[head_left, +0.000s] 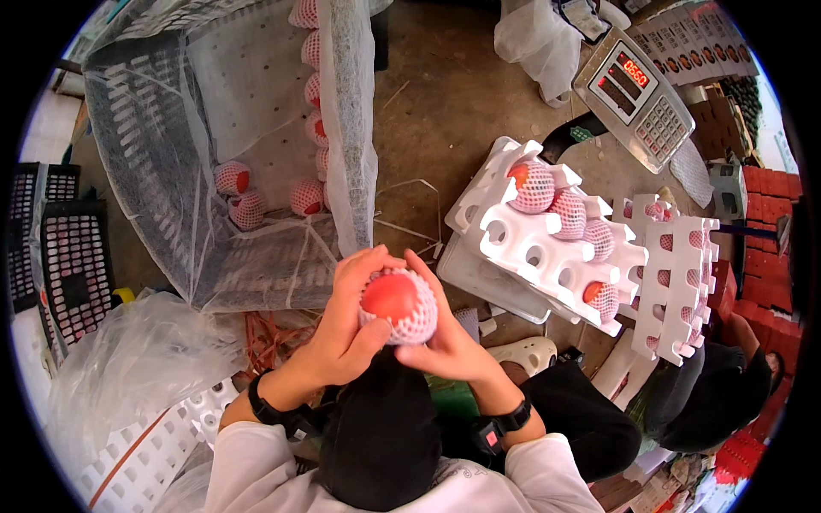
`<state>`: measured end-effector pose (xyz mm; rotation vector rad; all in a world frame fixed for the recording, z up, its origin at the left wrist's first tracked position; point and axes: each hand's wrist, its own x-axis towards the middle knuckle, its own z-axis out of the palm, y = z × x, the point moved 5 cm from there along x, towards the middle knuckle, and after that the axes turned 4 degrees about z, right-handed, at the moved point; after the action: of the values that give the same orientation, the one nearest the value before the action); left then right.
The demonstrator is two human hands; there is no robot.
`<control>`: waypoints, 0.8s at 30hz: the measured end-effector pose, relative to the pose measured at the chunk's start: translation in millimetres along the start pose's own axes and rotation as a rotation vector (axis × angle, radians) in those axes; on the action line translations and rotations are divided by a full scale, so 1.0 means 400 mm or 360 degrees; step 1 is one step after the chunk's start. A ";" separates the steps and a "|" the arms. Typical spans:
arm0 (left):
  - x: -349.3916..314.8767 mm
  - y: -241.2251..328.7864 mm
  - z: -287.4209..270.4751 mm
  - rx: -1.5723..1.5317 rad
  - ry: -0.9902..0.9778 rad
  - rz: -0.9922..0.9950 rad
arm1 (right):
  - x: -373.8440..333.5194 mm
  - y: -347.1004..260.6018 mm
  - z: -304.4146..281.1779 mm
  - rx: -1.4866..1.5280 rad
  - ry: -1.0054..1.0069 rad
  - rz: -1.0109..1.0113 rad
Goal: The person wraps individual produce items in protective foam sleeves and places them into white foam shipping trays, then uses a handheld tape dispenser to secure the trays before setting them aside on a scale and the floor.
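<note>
Both my hands are wrapped round a red round fruit (395, 297) in a pink-white foam net sleeve, held up at the middle. My left hand (344, 335) cups its left side, thumb across the front. Against its right side curls my right hand (451, 344). Bare red skin shows at the net's opening. To the right, a white moulded foam tray (552, 250) holds several netted fruits (568, 214), with some hollows unfilled. Beyond my left hand stands a large crate (154, 158) lined with thin white sheeting; netted fruits (248, 210) lie inside it.
The tray rests on a scale platform (475, 278); its display unit (634, 96) stands behind. Another foam tray with netted fruits (676, 274) sits farther right, near a seated person (718, 389). Clear plastic sheeting (141, 355) and black crates (75, 269) lie at the left.
</note>
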<state>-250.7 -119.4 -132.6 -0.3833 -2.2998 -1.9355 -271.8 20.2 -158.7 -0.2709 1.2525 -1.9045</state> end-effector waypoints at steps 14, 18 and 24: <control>0.022 -0.221 -0.372 0.1954 0.0047 -0.0266 | -0.106 -0.228 -0.214 -0.2212 0.1141 -0.0343; 0.032 -0.456 -0.571 0.2599 -0.0490 -0.0414 | -0.076 -0.214 -0.268 -0.2543 0.1064 -0.0159; 0.057 -0.524 -0.620 0.2405 -0.0774 -0.0787 | -0.014 -0.197 -0.278 -0.2585 0.0757 -0.0046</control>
<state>-346.8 -392.5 -281.9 -0.0678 -3.4903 0.3361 -372.4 111.5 -144.6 -0.6386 2.8655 -0.5134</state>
